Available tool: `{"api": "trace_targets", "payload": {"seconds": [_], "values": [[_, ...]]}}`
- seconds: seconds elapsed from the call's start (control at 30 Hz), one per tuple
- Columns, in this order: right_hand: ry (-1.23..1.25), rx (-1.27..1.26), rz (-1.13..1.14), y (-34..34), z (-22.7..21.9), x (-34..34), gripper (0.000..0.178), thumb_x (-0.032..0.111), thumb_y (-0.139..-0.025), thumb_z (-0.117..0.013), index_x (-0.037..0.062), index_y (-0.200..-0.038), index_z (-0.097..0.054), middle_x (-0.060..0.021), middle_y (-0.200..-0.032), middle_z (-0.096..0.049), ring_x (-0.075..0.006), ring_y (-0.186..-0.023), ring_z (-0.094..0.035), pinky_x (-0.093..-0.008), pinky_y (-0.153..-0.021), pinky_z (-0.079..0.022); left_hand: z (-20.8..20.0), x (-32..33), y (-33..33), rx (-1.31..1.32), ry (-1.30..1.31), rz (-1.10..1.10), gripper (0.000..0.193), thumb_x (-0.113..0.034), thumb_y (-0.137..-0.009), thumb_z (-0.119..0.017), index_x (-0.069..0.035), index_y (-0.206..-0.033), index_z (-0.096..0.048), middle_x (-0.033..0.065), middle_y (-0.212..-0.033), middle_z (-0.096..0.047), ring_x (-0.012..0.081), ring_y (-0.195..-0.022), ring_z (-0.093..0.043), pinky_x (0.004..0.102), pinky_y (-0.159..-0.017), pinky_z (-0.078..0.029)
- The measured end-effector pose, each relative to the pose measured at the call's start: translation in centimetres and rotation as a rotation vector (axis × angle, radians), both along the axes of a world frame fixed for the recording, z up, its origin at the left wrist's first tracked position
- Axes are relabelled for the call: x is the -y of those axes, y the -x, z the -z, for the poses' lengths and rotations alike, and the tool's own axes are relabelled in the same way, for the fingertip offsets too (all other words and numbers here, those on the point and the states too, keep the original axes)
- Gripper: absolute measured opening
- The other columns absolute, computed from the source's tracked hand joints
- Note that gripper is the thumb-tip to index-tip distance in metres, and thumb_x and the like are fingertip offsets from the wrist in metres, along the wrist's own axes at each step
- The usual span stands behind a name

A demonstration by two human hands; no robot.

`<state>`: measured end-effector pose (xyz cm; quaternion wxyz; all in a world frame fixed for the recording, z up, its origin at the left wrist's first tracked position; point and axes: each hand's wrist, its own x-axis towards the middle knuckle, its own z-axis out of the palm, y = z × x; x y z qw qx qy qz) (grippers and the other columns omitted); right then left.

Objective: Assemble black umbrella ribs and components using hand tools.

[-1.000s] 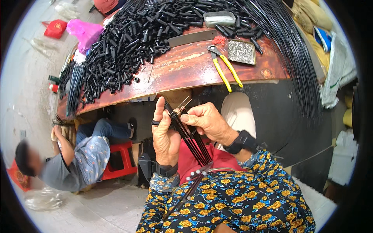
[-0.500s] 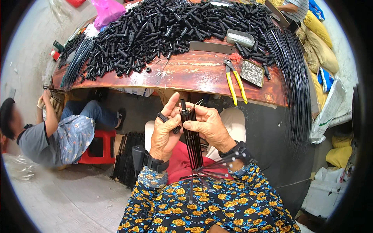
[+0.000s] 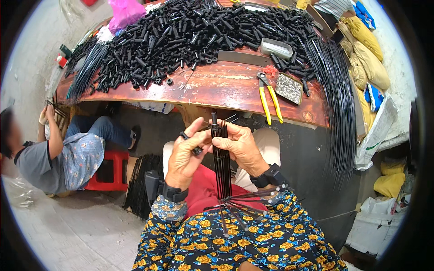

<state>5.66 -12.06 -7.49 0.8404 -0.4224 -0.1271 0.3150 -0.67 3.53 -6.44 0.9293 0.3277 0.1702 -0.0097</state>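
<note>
My right hand (image 3: 242, 147) grips a bundle of thin black umbrella ribs (image 3: 223, 171), thumb in front and fingers behind. The bundle stands upright above my lap. A black tube (image 3: 214, 118) rises from its top. Lower down, the ribs splay out toward my shirt, their ends tipped with small pale knobs (image 3: 246, 229). My left hand (image 3: 186, 156) is at the bundle's upper left side, its fingertips close to the tube. Between its curled fingers sits a small black plastic piece (image 3: 197, 150), partly hidden.
On the curved wooden table (image 3: 203, 90) lies a large heap of black plastic tubes (image 3: 181, 36). Yellow-handled pliers (image 3: 270, 99) and a tray of small metal bits (image 3: 289, 88) lie nearby. Long black rods (image 3: 337, 104) hang over the right end. A person (image 3: 58, 153) works at left, by a red stool (image 3: 113, 171).
My left hand has shifted left and down a little, its index finger now bent toward the tube. The right hand keeps its hold on the ribs. The whole view has shifted slightly.
</note>
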Motion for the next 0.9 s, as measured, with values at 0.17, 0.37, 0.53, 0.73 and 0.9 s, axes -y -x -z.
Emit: {"api": "trace_targets", "payload": {"seconds": [0.17,0.37,0.53,0.73,0.9], "values": [[0.009,-0.071,-0.118,0.0,-1.0,0.7,0.042,0.007,-0.083,-0.072,0.0016,-0.123,-0.057,-0.0036,-0.091,-0.067,-0.0128,-0.077,-0.067,-0.0223,-0.068,-0.055,-0.4,-4.6,-1.2,0.048,-0.084,-0.012,0.036,-0.008,-0.091,-0.059,-0.004,-0.124,-0.048,0.0197,-0.107,-0.063,0.0318,-0.098,-0.063,0.05,-0.091,-0.051],[-0.018,-0.131,-0.132,-0.3,-0.3,0.8,0.034,0.008,-0.084,-0.071,0.001,-0.115,-0.059,-0.0044,-0.084,-0.066,-0.0135,-0.074,-0.068,-0.0215,-0.064,-0.055,-3.8,-3.8,-5.4,0.148,-0.199,0.068,0.039,-0.01,-0.093,-0.057,0.002,-0.128,-0.044,0.018,-0.107,-0.063,0.0317,-0.1,-0.064,0.0454,-0.093,-0.051],[0.042,-0.09,-0.147,-0.4,-0.5,1.2,0.029,0.01,-0.085,-0.07,0.0016,-0.111,-0.061,-0.0049,-0.085,-0.068,-0.0118,-0.074,-0.066,-0.0211,-0.064,-0.053,-4.5,-2.4,-6.4,0.18,-0.203,0.158,0.038,-0.011,-0.092,-0.06,0.001,-0.126,-0.047,0.0193,-0.109,-0.063,0.0311,-0.096,-0.066,0.042,-0.087,-0.053],[0.073,-0.068,-0.124,-0.5,-0.1,1.4,0.027,0.009,-0.084,-0.07,0.0013,-0.108,-0.06,-0.0063,-0.084,-0.067,-0.0132,-0.072,-0.068,-0.0207,-0.062,-0.055,-4.3,-1.6,-6.4,0.166,-0.209,0.19,0.033,-0.011,-0.092,-0.06,0.001,-0.121,-0.052,0.0175,-0.105,-0.065,0.0304,-0.094,-0.067,0.0425,-0.083,-0.055],[0.153,-0.049,-0.168,-0.2,-1.2,1.4,0.03,0.013,-0.084,-0.072,0.0026,-0.111,-0.064,-0.0044,-0.084,-0.07,-0.0083,-0.071,-0.065,-0.018,-0.06,-0.049,-4.2,-1.8,-6.1,0.149,-0.302,0.182,0.031,-0.013,-0.092,-0.061,0.001,-0.119,-0.054,0.0151,-0.103,-0.066,0.0278,-0.09,-0.067,0.0397,-0.08,-0.055]]}}
